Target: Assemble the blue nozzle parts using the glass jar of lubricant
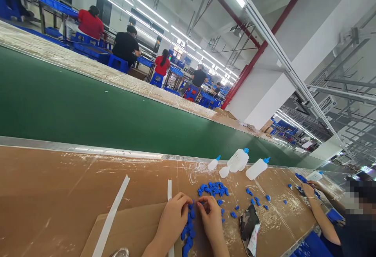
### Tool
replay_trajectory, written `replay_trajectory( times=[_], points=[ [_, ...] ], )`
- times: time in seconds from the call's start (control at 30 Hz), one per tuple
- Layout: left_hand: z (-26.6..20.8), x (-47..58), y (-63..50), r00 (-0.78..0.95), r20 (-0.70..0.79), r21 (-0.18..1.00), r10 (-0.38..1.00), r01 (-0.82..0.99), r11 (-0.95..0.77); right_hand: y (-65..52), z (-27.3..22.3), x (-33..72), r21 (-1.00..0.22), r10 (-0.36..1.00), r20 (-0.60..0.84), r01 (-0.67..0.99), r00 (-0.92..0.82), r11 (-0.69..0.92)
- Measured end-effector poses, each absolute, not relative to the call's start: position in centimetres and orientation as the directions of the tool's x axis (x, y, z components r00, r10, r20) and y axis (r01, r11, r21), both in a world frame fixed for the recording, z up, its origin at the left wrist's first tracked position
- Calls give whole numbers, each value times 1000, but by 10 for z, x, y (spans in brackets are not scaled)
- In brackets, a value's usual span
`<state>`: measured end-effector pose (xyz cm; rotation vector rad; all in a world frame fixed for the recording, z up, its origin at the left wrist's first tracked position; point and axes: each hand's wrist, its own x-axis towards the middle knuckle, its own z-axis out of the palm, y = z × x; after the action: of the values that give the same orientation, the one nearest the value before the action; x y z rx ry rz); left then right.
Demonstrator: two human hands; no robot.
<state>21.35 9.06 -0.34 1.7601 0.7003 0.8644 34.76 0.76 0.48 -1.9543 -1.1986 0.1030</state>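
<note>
My left hand [175, 218] is closed, with thumb and fingertips around a small blue piece [190, 207] at the top of a line of such pieces. Below it, that line of blue pieces [188, 233] runs toward me beside the hand. My right hand [212, 218] is just across a narrow gap, fingers curled and thumb near the index fingertip; what it pinches, if anything, is hidden. Beyond both hands lies a pile of loose blue pieces [214, 188]. White bottles with blue caps [238, 160] [257, 168] stand tilted in view behind the pile.
A cardboard sheet [132, 225] and white tape strips [113, 214] lie to the left. A dark pouch-like object [249, 225] is at right. Past the brown worktop runs a green conveyor belt [117, 108]. A co-worker's hands [310, 190] handle blue pieces at far right.
</note>
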Motion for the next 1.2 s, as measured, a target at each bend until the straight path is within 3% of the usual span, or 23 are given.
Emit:
replay_trajectory(
  times=[0.8,1.2],
  points=[
    [-2,213,92,580,223,947,784,61,-314,-3,19,350,-744,837,210,638,505,-198],
    [0,213,92,566,223,953,794,42,-299,18,23,374,-657,793,357,736,493,-162]
  ],
)
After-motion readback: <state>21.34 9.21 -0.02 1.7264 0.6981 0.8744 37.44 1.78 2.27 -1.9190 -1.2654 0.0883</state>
